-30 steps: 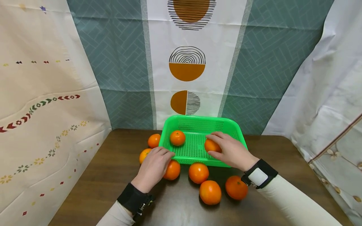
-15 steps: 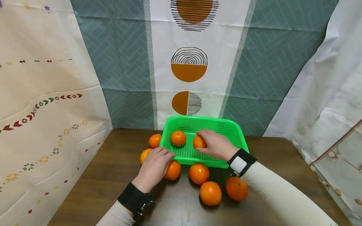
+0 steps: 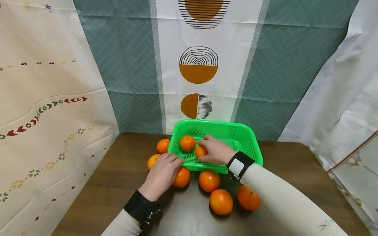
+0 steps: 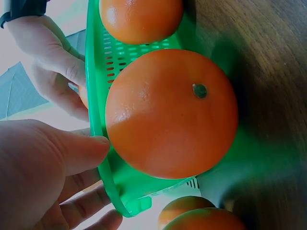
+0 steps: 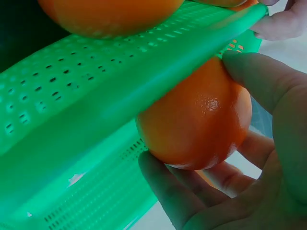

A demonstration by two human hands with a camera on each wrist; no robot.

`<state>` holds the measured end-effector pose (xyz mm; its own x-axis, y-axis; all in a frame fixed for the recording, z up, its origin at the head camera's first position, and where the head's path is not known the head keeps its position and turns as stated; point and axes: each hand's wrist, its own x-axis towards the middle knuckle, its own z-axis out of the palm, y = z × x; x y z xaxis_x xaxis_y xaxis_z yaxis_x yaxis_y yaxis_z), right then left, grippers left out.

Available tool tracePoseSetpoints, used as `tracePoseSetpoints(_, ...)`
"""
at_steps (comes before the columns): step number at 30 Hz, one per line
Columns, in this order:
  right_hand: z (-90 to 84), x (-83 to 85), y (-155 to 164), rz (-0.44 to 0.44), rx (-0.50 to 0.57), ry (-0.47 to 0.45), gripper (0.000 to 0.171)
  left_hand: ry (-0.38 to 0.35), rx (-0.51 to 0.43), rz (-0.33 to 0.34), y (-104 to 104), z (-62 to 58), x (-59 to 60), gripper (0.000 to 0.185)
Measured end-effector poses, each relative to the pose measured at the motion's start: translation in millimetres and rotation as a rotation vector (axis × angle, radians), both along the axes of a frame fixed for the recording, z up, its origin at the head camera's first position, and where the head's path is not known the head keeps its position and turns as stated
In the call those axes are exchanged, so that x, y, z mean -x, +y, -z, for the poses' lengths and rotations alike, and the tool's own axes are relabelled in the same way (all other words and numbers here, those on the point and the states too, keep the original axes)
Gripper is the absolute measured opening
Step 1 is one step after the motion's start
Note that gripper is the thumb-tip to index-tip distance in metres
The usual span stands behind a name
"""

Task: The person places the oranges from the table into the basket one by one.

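- Inside the green basket (image 3: 249, 144), toward its near-left part, the right hand (image 3: 217, 151) is gripping an orange (image 3: 200, 151); the fruit is sitting just this side of a second orange in the basket (image 3: 187, 143), the two close together or touching.
- Seen from the right wrist, the held orange (image 5: 196, 117) is lying between the thumb above and the fingers (image 5: 168, 187) curling beneath it, with the basket's mesh (image 5: 72, 124) directly alongside; whether the fruit is resting on the basket floor cannot be told.
- At the basket's near-left corner, the left hand (image 3: 160, 175) is resting with its fingers only loosely bent, the fingertips lying on the green rim; nothing is being gripped.
- From the left wrist, the left thumb (image 4: 72, 148) is touching the rim (image 4: 96, 96), and a large orange on the table (image 4: 170, 112) is pressing against the outer side of the basket wall just beside the thumb.
- Against the basket's near wall, that orange (image 3: 181, 177) is showing partly under the left hand, with another orange (image 3: 208, 180) to its right.
- Left of the basket, two oranges are lying on the wooden table (image 3: 97, 196): one by the far-left corner (image 3: 163, 146), one nearer (image 3: 152, 160).
- Nearer the person than the basket, two further oranges are lying: one centrally (image 3: 221, 201), one partly behind the right sleeve (image 3: 248, 197).
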<state>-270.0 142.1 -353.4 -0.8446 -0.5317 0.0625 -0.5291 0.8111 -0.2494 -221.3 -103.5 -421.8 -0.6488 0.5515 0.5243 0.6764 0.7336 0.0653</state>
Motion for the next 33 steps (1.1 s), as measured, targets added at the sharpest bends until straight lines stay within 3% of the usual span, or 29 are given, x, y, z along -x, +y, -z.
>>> tracePoseSetpoints(16,10.6,11.3,-36.1,0.020,-0.026,-0.073,0.057,0.040,0.000,0.002,-1.8,0.5,-0.3,0.022)
tracePoseSetpoints(33,25.5,18.9,-45.9,0.062,-0.019,-0.048,0.060,0.018,0.018,-0.007,-0.9,-0.1,1.5,0.022)
